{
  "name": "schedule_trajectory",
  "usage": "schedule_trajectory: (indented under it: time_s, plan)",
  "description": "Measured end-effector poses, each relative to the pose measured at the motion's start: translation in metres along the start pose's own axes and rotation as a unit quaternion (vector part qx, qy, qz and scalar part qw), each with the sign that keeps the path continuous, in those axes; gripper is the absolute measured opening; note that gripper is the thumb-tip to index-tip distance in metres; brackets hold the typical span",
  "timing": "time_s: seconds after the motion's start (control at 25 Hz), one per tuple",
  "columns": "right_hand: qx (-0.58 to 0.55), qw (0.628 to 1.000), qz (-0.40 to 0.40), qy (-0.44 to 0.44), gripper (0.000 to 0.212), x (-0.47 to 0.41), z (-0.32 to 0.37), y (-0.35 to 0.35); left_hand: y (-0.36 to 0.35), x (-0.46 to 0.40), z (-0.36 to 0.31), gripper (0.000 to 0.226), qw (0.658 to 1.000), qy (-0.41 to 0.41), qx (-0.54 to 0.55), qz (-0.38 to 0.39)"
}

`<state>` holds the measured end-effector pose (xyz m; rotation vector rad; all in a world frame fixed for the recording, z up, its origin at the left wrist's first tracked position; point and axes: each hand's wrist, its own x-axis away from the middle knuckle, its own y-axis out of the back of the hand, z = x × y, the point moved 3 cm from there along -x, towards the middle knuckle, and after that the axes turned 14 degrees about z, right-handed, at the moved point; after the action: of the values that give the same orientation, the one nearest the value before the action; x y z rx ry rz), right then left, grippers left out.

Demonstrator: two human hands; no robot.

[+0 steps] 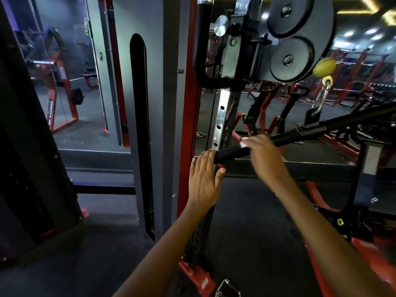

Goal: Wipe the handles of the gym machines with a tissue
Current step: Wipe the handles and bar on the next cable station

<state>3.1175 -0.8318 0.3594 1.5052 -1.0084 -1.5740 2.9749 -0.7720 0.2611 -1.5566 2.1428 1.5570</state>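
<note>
A long black bar point(334, 123) hangs from the cable machine and slants down to the left, ending in a black foam handle point(230, 154). My left hand point(203, 181) grips the very end of that handle, fingers over the top and thumb below. My right hand point(262, 156) is wrapped over the handle just to the right, pressing a white tissue point(244, 144) against it; only a small corner of the tissue shows past my fingers. The right hand is slightly blurred.
The machine's red and grey upright point(186, 116) stands just left of the handle. Black pulley wheels point(300, 37) and a curved black grip point(202, 50) sit above. A yellow stopper ball point(324, 67) and carabiner point(321, 99) hang at right. Red gym frames point(353, 86) fill the background.
</note>
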Motion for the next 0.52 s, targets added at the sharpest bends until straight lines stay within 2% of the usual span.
schedule_trajectory:
  time_s: [0.12, 0.16, 0.24, 0.36, 0.44, 0.52]
  plan:
    - [-0.048, 0.985, -0.059, -0.152, 0.037, 0.007, -0.070, 0.027, 0.003, -0.004, -0.008, 0.080, 1.000, 0.013, -0.018, -0.006]
    - [-0.040, 0.982, -0.068, -0.169, 0.037, 0.007, -0.074, 0.026, 0.004, -0.010, -0.016, 0.084, 0.999, 0.035, -0.041, -0.002]
    - [-0.016, 0.986, -0.064, -0.154, 0.035, 0.000, -0.057, 0.016, 0.001, -0.028, -0.042, 0.084, 0.994, 0.065, -0.090, 0.024]
    - [-0.026, 0.994, -0.044, -0.096, 0.036, -0.010, -0.040, 0.005, -0.020, -0.057, -0.083, 0.073, 0.985, 0.035, -0.155, 0.072]
    - [-0.003, 0.999, -0.034, -0.029, 0.037, -0.007, -0.041, 0.017, -0.025, -0.064, -0.082, 0.073, 0.983, 0.030, -0.165, 0.068]
    - [0.009, 0.998, -0.026, -0.052, 0.034, -0.002, -0.062, 0.032, -0.025, -0.064, -0.065, 0.071, 0.985, 0.005, -0.162, 0.066]
